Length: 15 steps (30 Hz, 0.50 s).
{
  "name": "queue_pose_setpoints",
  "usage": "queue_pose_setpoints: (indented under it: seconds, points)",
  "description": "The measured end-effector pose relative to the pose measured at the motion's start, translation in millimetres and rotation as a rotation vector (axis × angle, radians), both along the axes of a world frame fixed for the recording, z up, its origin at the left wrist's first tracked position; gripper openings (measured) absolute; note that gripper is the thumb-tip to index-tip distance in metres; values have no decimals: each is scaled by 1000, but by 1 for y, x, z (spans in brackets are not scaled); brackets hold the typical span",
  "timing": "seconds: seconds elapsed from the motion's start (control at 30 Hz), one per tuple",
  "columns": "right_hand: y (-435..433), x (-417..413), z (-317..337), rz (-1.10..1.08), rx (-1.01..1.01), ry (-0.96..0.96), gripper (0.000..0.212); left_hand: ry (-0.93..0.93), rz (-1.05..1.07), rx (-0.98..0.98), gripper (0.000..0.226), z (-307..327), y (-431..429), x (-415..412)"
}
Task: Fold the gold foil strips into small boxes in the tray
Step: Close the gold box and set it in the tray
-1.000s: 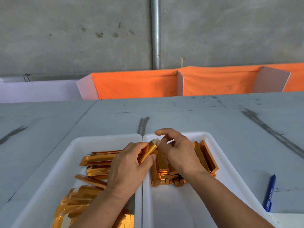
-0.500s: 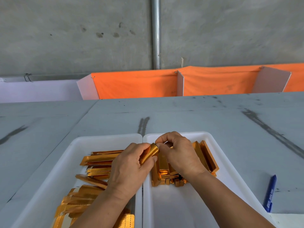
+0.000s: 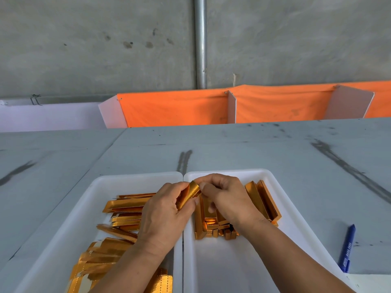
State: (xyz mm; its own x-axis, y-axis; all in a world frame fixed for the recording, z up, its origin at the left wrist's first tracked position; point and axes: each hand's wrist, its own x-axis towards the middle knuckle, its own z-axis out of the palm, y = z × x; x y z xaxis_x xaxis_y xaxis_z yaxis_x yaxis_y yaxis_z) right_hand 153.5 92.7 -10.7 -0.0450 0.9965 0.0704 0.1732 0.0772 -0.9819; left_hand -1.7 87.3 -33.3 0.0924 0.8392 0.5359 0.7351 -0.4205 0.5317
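Over the far-left corner of the right tray [image 3: 222, 271], the left hand [image 3: 165, 210] and right hand [image 3: 228, 199], knuckles up, each have their grip pinching one curled gold foil strip [image 3: 190, 194]. The writing on the blue pen [image 3: 347, 248] is unreadable.

Both hands over the seam of two white trays: left hand [image 3: 167, 210] grips a gold foil strip [image 3: 189, 195], right hand [image 3: 227, 198] pinches its far end; flat strips [image 3: 124, 210] in left tray [image 3: 69, 225], folded boxes [image 3: 263, 199] in right tray [image 3: 292, 220], blue pen [image 3: 347, 248] right on grey table [image 3: 232, 146]
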Motion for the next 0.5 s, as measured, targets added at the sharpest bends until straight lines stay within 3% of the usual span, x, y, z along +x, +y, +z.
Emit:
queue_pose_setpoints:
  seconds: [0.2,0.5]
  points:
    - [-2,-2,0,-43,53,-6,21,-4,9,1,40,0,0,1]
    - [-3,-5,-1,111,-112,188,27,-69,45,43,30,-1,1,-2]
